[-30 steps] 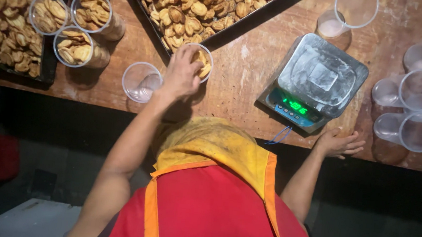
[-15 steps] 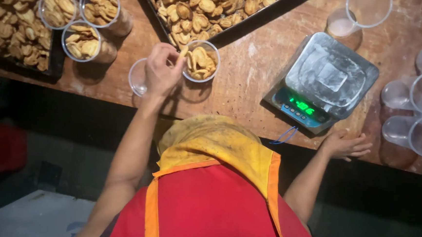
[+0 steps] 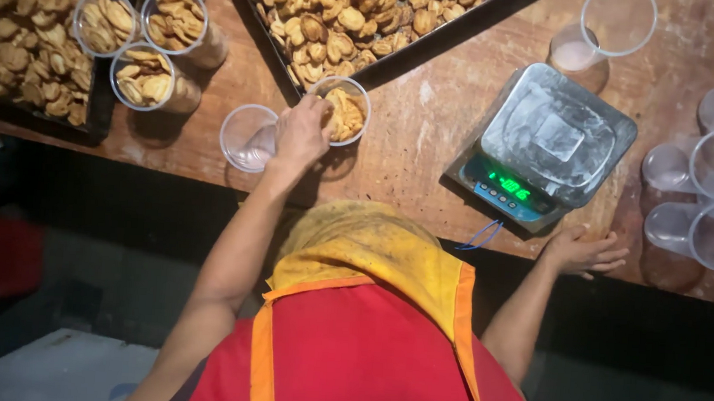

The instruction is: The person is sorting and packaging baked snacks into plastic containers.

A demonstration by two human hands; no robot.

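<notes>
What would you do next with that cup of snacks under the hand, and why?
Probably lift the filled cup across onto the scale. The left hand already grips the cup's rim, and the cup looks full of snacks. The scale's plate is bare and its display is lit. The right hand just rests flat on the table.

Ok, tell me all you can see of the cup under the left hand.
The filled cup is a clear round plastic tub, upright on the wooden table just below the black tray. It holds golden-brown fried snacks, roughly to the rim. The left hand grips its left rim; no lid shows.
</notes>
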